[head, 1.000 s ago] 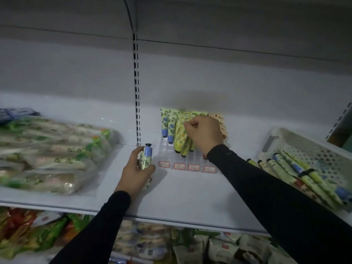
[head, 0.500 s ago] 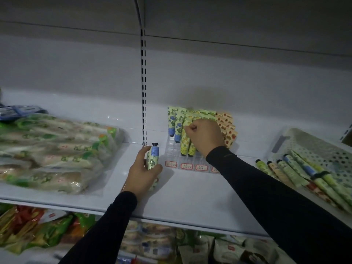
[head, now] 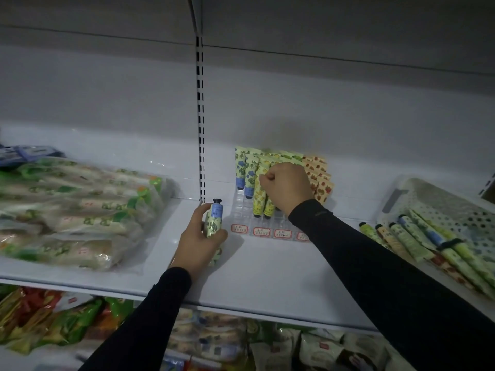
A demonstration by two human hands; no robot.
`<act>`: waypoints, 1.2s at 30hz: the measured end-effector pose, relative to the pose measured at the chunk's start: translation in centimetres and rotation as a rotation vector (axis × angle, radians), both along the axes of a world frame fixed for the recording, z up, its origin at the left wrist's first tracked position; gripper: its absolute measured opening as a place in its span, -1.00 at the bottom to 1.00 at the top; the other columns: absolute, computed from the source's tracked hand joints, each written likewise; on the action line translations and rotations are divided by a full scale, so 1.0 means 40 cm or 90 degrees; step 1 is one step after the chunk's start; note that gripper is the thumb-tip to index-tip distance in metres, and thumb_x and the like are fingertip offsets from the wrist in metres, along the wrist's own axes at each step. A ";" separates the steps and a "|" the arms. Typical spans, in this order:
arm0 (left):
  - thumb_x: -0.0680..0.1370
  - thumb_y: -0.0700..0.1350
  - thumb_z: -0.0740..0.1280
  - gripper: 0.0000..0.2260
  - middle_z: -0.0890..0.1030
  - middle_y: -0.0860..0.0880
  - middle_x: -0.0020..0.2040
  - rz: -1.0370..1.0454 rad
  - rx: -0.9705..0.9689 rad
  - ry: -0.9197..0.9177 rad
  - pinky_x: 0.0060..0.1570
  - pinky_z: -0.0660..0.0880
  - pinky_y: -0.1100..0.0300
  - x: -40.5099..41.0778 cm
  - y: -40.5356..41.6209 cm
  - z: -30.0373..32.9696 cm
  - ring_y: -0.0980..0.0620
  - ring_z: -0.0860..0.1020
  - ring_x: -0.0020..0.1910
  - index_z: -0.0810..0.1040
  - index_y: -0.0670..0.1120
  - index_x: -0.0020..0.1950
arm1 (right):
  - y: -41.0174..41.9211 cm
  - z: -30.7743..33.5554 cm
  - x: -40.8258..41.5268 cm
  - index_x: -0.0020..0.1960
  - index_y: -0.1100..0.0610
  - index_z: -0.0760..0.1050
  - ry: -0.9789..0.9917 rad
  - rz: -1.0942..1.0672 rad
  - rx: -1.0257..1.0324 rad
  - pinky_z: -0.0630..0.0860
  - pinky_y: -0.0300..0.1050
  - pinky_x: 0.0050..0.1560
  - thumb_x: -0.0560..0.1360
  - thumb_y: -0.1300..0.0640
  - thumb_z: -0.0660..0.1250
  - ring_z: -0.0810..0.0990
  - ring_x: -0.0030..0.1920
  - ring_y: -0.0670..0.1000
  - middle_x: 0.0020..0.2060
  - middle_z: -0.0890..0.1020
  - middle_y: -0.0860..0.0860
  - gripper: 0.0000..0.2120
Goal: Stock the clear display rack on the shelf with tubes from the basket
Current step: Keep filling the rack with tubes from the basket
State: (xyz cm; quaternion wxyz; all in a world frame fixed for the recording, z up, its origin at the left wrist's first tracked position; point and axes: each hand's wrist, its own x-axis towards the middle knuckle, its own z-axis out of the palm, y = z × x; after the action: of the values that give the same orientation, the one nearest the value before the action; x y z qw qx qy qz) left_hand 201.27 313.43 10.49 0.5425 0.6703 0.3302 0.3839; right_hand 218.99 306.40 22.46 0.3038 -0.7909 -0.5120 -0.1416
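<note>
A clear display rack (head: 242, 210) with red price labels stands at the back of the white shelf (head: 267, 269). Blue-flowered, yellow and red-patterned tubes stand in it, caps down. My right hand (head: 288, 187) is curled over the rack and pinches the top of a yellow tube (head: 259, 194) in its second column. My left hand (head: 199, 241) grips a blue-flowered tube (head: 214, 219), black cap up, just left of the rack. The white perforated basket (head: 428, 199) at the right holds several more tubes (head: 417, 239).
Clear bags of green-printed packets (head: 72, 210) fill the shelf's left part. A slotted upright (head: 200, 116) runs up the back wall left of the rack. Packaged snacks (head: 214, 341) fill the shelf below.
The view has shifted a little, so rack and hands sit further right in frame. My right hand stays on the yellow tubes; my left hand keeps its tube beside the rack.
</note>
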 end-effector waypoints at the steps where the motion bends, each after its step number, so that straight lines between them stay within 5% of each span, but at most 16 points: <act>1: 0.39 -0.08 0.38 -0.52 0.57 -0.08 -0.13 0.001 0.000 0.002 -0.36 0.46 0.04 0.000 0.001 -0.001 -0.09 0.52 -0.37 0.42 0.41 0.16 | 0.001 0.001 -0.001 -0.50 0.11 0.18 0.001 0.003 0.000 0.27 -0.19 -0.43 0.51 0.16 0.27 0.20 -0.53 -0.04 -0.55 0.25 0.01 -0.54; 6: 0.41 -0.08 0.38 -0.52 0.57 -0.08 -0.12 0.001 0.007 0.014 -0.33 0.48 0.02 -0.001 0.004 -0.005 -0.08 0.54 -0.36 0.40 0.41 0.19 | -0.001 0.000 -0.008 -0.49 0.13 0.26 0.022 0.016 0.017 0.45 -0.14 -0.34 0.51 0.18 0.28 0.29 -0.48 0.02 -0.52 0.33 0.06 -0.59; 14: 0.45 -0.12 0.38 -0.53 0.57 -0.09 -0.12 0.001 0.014 0.010 -0.34 0.49 0.02 -0.001 0.001 -0.002 -0.09 0.55 -0.36 0.41 0.41 0.17 | 0.008 0.004 -0.005 -0.51 0.11 0.24 0.023 0.003 -0.005 0.32 -0.23 -0.42 0.52 0.18 0.28 0.29 -0.52 -0.05 -0.54 0.31 0.00 -0.56; 20: 0.46 -0.12 0.38 -0.52 0.58 -0.10 -0.10 0.002 0.024 0.013 -0.34 0.52 0.02 -0.001 0.004 0.000 -0.11 0.58 -0.32 0.40 0.44 0.14 | 0.006 0.008 0.015 -0.51 0.10 0.23 0.019 -0.010 0.004 0.55 -0.10 -0.22 0.53 0.15 0.29 0.30 -0.51 -0.03 -0.55 0.31 0.00 -0.54; 36: 0.44 -0.11 0.38 -0.52 0.57 -0.08 -0.12 0.001 0.007 0.014 -0.35 0.47 0.03 0.005 0.008 -0.009 -0.10 0.54 -0.35 0.41 0.40 0.19 | 0.016 0.017 0.013 -0.50 0.10 0.23 0.036 -0.021 -0.016 0.54 -0.06 -0.25 0.52 0.15 0.29 0.31 -0.51 0.00 -0.57 0.29 -0.01 -0.55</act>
State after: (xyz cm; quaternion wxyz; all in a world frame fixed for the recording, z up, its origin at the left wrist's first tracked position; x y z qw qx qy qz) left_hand 201.48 313.77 10.12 0.5348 0.6774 0.3346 0.3785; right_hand 219.51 307.06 23.13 0.3058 -0.8069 -0.4914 -0.1176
